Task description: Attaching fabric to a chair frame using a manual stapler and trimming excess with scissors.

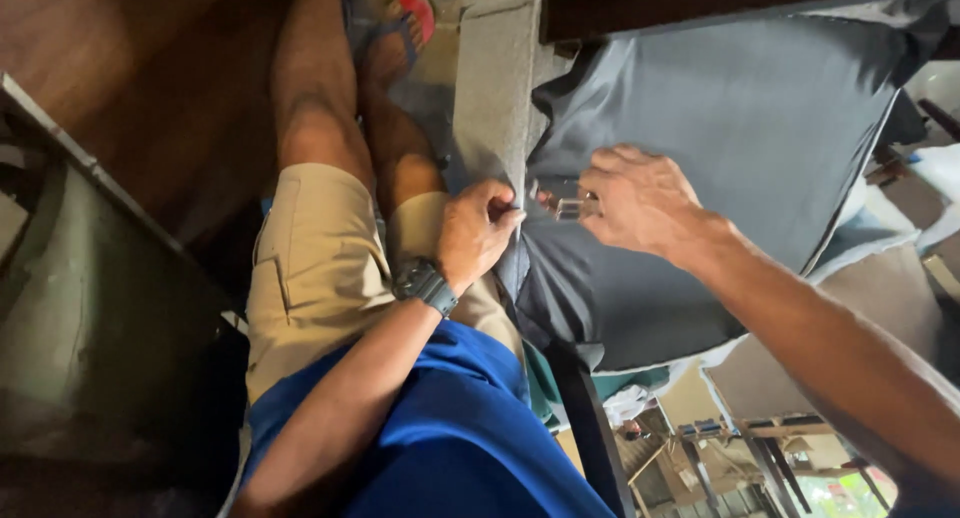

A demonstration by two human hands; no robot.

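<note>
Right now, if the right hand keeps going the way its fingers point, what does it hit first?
Probably the left hand. The right hand, pinching a small metal tool, points left across the dark grey fabric toward it; only a short stretch of fabric lies between. Depth is unclear.

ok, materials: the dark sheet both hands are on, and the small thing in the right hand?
Dark grey sheet: looks like woven fabric with a matte, slightly smooth finish; it drapes and folds softly where the left hand pinches its edge. Small tool in the right hand: probably metal, judging by its bright glint, though it is too small to be sure.
</note>
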